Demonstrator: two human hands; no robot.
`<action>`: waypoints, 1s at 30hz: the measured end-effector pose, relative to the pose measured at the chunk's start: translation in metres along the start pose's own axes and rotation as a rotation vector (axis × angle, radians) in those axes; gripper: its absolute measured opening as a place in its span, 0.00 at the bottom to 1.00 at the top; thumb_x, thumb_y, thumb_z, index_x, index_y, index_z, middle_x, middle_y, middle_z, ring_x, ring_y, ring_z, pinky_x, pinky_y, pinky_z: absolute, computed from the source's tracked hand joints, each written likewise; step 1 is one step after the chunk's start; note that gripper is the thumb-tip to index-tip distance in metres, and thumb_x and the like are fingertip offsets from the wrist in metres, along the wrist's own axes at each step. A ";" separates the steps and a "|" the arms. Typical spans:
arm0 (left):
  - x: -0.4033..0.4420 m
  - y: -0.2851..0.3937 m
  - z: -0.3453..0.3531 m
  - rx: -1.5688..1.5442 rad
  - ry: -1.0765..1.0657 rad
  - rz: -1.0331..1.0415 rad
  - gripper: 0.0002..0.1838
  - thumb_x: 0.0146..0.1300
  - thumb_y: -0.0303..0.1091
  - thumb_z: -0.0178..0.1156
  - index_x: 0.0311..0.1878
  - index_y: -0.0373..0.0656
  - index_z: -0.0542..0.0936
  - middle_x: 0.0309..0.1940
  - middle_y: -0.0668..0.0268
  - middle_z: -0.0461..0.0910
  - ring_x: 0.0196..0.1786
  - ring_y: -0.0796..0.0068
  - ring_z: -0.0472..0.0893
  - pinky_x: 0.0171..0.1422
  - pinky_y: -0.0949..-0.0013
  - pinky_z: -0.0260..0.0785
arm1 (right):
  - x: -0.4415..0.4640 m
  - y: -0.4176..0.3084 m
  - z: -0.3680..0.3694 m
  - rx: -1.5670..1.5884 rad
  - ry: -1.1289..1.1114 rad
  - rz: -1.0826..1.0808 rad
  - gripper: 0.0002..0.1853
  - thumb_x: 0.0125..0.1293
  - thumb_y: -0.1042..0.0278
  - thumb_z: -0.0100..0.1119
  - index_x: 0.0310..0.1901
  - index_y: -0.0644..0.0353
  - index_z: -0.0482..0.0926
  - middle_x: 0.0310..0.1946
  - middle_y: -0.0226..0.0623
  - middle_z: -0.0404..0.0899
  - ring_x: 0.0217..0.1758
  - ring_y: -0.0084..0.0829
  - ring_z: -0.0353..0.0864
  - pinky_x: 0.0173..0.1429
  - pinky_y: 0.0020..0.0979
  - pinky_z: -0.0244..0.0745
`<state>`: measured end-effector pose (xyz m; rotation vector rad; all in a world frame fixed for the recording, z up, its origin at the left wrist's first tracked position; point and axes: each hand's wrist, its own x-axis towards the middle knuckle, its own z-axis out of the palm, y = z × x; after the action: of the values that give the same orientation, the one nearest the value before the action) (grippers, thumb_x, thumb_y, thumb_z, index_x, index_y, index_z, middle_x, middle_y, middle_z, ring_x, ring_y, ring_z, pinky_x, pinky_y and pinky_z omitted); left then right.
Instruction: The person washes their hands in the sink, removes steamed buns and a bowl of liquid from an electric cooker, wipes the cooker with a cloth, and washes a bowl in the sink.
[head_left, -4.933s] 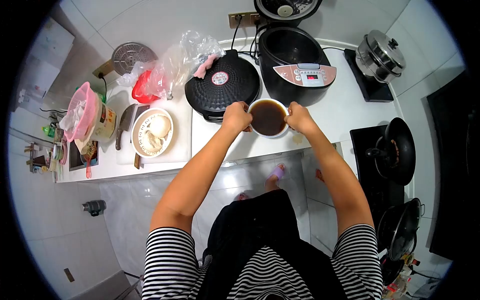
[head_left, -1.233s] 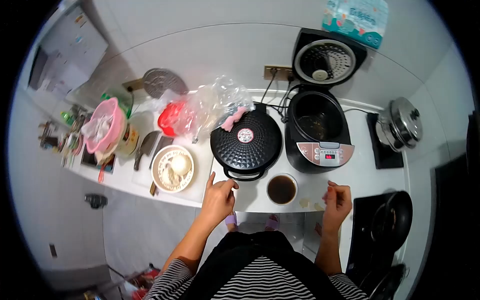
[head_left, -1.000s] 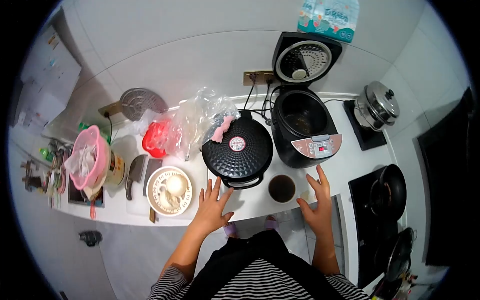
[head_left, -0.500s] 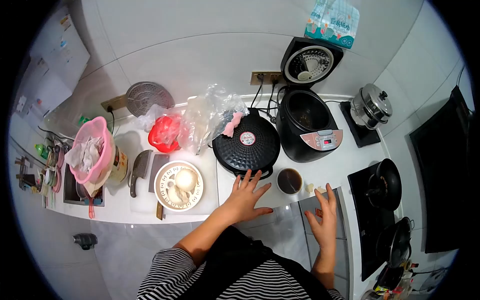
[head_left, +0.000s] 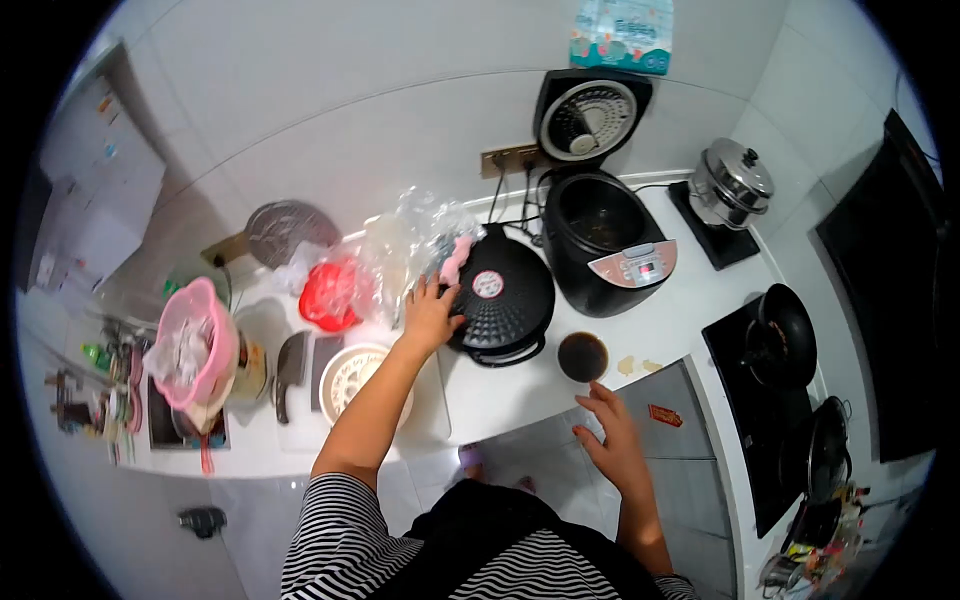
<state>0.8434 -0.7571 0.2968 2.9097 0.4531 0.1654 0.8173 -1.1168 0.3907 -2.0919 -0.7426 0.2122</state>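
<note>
My left hand (head_left: pixel 431 315) is open at the left edge of the round black electric pan (head_left: pixel 505 307), close to the clear plastic bags (head_left: pixel 398 255) and a pink bow-shaped piece (head_left: pixel 456 260). Its fingers are spread, with nothing held. My right hand (head_left: pixel 610 436), also open and empty, hovers just below a white bowl of dark liquid (head_left: pixel 583 357). Under my left forearm, a white patterned bowl (head_left: pixel 347 378) is partly hidden. A black rice cooker (head_left: pixel 600 295) stands behind the liquid with its lid up.
A cleaver (head_left: pixel 290 372) lies beside the white cutting board (head_left: pixel 430 405). Further left are a red bowl (head_left: pixel 325 310) and a pink basket (head_left: pixel 221 350). A steel pot (head_left: pixel 731 185) stands at the back right, and a black frying pan (head_left: pixel 785 340) is on the right-hand stove (head_left: pixel 765 440).
My left hand has moved from the pan's front handle to its left edge. My right hand has shifted left and down, nearer the liquid bowl. The whole view has shifted slightly.
</note>
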 end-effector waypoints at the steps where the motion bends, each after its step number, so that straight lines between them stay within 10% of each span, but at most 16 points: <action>1: 0.017 -0.007 0.007 0.011 0.027 0.015 0.35 0.52 0.45 0.67 0.64 0.55 0.68 0.69 0.49 0.57 0.71 0.43 0.56 0.69 0.44 0.53 | 0.003 0.002 0.002 0.005 0.001 0.025 0.19 0.58 0.73 0.61 0.53 0.61 0.76 0.64 0.51 0.64 0.66 0.47 0.66 0.64 0.37 0.66; 13: 0.121 -0.042 0.068 -0.056 0.169 0.040 0.09 0.55 0.33 0.60 0.40 0.46 0.77 0.32 0.58 0.81 0.36 0.55 0.81 0.43 0.55 0.71 | 0.056 -0.016 0.016 -0.048 0.068 0.152 0.18 0.61 0.71 0.60 0.54 0.61 0.75 0.64 0.49 0.64 0.65 0.46 0.68 0.60 0.34 0.71; 20: 0.109 -0.003 -0.016 -0.714 0.240 -0.033 0.09 0.63 0.36 0.58 0.36 0.39 0.76 0.24 0.51 0.78 0.27 0.57 0.79 0.32 0.61 0.68 | 0.090 -0.005 0.032 0.288 0.009 0.119 0.22 0.61 0.75 0.60 0.59 0.59 0.72 0.62 0.42 0.66 0.61 0.37 0.72 0.58 0.32 0.73; 22: 0.088 0.013 -0.033 -0.953 0.265 0.073 0.08 0.67 0.32 0.54 0.34 0.38 0.74 0.19 0.67 0.71 0.23 0.80 0.68 0.28 0.71 0.62 | 0.107 0.001 0.047 0.481 0.022 0.141 0.26 0.62 0.75 0.58 0.63 0.58 0.67 0.64 0.41 0.64 0.60 0.36 0.72 0.57 0.32 0.74; 26: 0.033 0.055 -0.038 -1.339 0.088 0.218 0.09 0.70 0.36 0.53 0.36 0.40 0.74 0.25 0.77 0.70 0.25 0.86 0.65 0.28 0.78 0.58 | 0.139 -0.012 0.068 0.811 -0.011 0.133 0.35 0.64 0.77 0.56 0.71 0.58 0.52 0.67 0.38 0.56 0.59 0.34 0.72 0.52 0.32 0.77; 30: 0.001 0.081 -0.054 -1.464 -0.096 0.052 0.08 0.68 0.33 0.56 0.42 0.39 0.72 0.26 0.75 0.71 0.27 0.89 0.68 0.31 0.83 0.60 | 0.154 -0.016 0.082 0.497 0.148 -0.052 0.18 0.62 0.78 0.57 0.54 0.64 0.70 0.46 0.33 0.73 0.44 0.22 0.75 0.43 0.23 0.74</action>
<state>0.8600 -0.8232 0.3660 1.4761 0.1073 0.2264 0.9008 -0.9638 0.3726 -1.5956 -0.5830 0.1880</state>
